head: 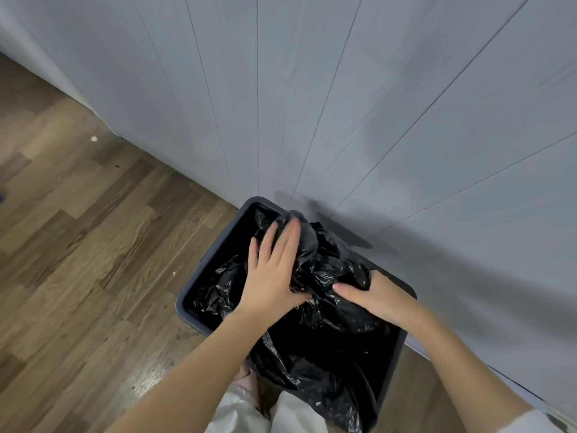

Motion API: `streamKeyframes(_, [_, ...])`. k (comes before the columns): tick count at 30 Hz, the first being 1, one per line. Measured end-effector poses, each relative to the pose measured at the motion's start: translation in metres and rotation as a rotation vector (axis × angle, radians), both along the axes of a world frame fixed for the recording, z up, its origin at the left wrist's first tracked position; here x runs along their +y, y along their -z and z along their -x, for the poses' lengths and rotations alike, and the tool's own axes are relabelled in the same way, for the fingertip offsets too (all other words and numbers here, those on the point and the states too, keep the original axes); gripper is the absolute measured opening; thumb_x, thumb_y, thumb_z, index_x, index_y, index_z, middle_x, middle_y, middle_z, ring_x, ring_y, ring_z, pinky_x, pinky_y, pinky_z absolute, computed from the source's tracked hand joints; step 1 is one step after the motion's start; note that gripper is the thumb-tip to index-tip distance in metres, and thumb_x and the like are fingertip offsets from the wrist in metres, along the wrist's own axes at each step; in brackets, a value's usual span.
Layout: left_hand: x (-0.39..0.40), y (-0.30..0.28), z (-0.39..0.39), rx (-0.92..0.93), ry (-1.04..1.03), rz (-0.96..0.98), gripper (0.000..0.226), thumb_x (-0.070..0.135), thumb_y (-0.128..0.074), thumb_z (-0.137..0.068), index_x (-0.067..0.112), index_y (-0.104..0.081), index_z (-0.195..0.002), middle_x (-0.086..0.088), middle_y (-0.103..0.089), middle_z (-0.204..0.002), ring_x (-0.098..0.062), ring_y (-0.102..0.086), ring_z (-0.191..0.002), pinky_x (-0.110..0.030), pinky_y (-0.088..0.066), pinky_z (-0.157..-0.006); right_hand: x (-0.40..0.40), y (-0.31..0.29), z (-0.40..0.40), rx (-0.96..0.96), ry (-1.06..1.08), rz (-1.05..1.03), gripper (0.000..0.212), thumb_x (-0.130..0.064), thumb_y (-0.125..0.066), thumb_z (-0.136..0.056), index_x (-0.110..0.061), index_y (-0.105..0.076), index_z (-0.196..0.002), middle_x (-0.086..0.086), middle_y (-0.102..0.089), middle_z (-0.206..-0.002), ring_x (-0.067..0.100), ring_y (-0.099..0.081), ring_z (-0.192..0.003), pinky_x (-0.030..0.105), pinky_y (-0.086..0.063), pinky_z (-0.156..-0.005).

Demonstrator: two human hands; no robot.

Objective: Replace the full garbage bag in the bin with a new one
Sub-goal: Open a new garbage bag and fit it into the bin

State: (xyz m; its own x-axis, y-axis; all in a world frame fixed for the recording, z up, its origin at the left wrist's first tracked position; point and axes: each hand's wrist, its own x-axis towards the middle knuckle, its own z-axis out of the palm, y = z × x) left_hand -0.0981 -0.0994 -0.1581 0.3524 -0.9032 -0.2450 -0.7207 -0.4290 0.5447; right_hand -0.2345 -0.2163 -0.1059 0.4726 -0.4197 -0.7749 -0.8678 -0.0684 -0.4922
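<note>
A dark grey rectangular bin [215,242] stands on the floor against the wall. A crumpled black garbage bag [327,345] fills it and spills over the near rim. My left hand [271,270] lies over the bag's bunched top with fingers spread, thumb tucked into the plastic. My right hand [371,298] grips a fold of the bag at the bin's right side, fingers hidden under the plastic. A blurred twist of bag [299,229] sticks up beyond my left fingers.
A grey panelled wall [343,104] runs diagonally right behind the bin. Wood-look floor [93,229] lies to the left, with small white specks [94,138] on it. My light trousers [237,410] show at the bottom edge.
</note>
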Motion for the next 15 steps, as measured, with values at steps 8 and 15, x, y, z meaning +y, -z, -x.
streamKeyframes(8, [-0.007,-0.017,-0.049,-0.113,-0.204,-0.286,0.072,0.051,-0.061,-0.077,0.031,-0.028,-0.139,-0.002,-0.05,-0.131,-0.031,-0.059,-0.108,-0.039,-0.05,-0.08,-0.037,-0.007,0.021,0.048,0.121,0.788,0.021,-0.017,-0.058,-0.086,-0.007,-0.063,-0.104,0.009,-0.065,-0.097,0.031,-0.059,-0.096,0.029,-0.039,-0.07])
streamKeyframes(15, [0.004,-0.04,-0.062,0.72,0.139,-0.615,0.098,0.075,-0.051,-0.065,0.044,-0.003,-0.144,0.003,-0.028,-0.152,-0.018,-0.041,-0.133,-0.029,-0.044,-0.098,-0.03,-0.002,0.019,-0.032,0.389,0.596,0.032,-0.016,-0.034,-0.092,-0.009,-0.043,-0.062,0.008,-0.049,-0.059,0.031,-0.05,-0.066,0.029,-0.032,-0.053])
